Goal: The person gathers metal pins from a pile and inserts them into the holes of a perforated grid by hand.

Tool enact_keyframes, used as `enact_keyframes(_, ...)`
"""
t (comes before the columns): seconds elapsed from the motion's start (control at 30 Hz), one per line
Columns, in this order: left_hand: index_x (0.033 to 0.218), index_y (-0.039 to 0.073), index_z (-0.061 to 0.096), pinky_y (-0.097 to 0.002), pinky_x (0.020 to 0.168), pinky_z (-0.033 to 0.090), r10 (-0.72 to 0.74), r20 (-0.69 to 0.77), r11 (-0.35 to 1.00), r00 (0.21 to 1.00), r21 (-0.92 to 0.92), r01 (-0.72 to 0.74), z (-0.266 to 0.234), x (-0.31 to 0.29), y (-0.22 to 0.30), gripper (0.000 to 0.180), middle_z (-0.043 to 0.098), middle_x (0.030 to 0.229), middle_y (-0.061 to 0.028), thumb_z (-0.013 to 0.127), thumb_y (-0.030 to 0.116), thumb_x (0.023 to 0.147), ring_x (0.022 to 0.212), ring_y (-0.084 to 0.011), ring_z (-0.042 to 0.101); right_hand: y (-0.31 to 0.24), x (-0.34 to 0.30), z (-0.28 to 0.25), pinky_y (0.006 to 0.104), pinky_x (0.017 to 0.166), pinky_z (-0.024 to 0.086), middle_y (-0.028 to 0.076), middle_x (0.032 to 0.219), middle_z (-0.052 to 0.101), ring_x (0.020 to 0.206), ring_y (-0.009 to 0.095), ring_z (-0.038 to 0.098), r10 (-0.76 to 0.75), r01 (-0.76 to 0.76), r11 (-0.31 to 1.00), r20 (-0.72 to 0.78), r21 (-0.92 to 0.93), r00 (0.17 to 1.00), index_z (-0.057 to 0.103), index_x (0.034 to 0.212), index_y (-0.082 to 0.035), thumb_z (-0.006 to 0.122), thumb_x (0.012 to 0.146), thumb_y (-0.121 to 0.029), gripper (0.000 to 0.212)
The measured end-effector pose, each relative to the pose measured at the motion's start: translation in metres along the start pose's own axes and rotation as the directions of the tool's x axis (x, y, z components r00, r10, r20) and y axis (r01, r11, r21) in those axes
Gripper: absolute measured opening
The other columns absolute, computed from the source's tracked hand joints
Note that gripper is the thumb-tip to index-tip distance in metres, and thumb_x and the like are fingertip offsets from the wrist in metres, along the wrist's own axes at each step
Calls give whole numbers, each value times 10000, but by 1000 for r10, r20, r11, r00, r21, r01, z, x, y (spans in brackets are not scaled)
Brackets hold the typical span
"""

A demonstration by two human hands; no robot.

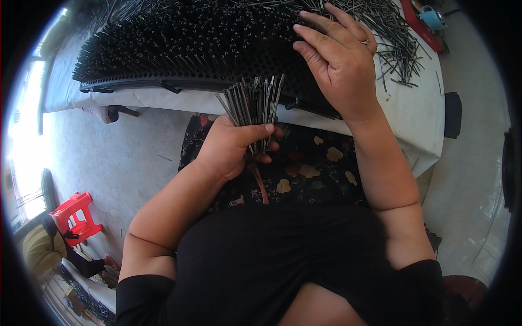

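Note:
My left hand [231, 138] is closed around a bundle of thin metal rods [251, 103], thumb across the front, and their tips fan upward. The bundle is just in front of a black perforated rack [266, 62]. Many similar dark rods [185, 38] stand upright in the rack's holes, packed densely to the left and back. Over the rack's right part is my right hand [342, 57], its fingers stretched out and apart. I see no rod between those fingers, though the dark rack behind the fingertips makes fine detail hard to make out. A ring is on one finger.
Loose rods [394, 43] lie in a tangled heap on the pale-covered table [418, 108], right and behind the rack. Beyond them are a red object [421, 27] and a light-blue cup [432, 19]. On the left floor stands a red stool [76, 217], with another person [46, 247] nearby.

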State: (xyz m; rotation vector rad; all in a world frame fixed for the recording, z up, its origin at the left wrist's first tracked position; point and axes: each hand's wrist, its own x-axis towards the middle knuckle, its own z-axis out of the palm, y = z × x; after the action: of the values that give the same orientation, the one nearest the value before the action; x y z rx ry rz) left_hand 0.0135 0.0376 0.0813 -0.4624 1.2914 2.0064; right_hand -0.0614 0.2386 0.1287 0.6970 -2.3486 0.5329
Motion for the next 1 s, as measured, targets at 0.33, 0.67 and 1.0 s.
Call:
enact_keyframes(0.33, 1041, 6, 639, -265, 582, 537, 170, 117, 977, 978, 108, -183, 2, -4, 1, 153, 698, 924, -93, 636, 58, 898, 763, -161, 668, -27, -35, -6, 228, 660, 520, 41, 843, 699, 761, 94, 652, 468, -608, 300, 442, 735, 765, 662, 1139, -56, 721, 829, -16, 318)
enact_keyframes(0.67, 1130, 4, 601, -319, 571, 569, -36, 54, 994, 998, -103, 42, -2, 0, 13, 252, 698, 989, -145, 629, 84, 893, 816, -227, 686, 20, -36, -3, 212, 705, 553, 75, 891, 718, 808, 96, 678, 346, -180, 799, -192, 574, 918, 672, 1054, 7, 690, 858, 45, 200)
enact_keyframes(1.0, 1205, -25, 548, -382, 584, 617, -65, 236, 906, 970, -394, 157, -3, -3, 11, 324, 674, 1099, -190, 579, 95, 906, 953, -307, 695, 20, -23, -4, 241, 691, 559, 80, 881, 722, 773, 179, 701, 5, 43, 966, -185, 255, 983, 702, 1007, -21, 718, 808, 41, 209)
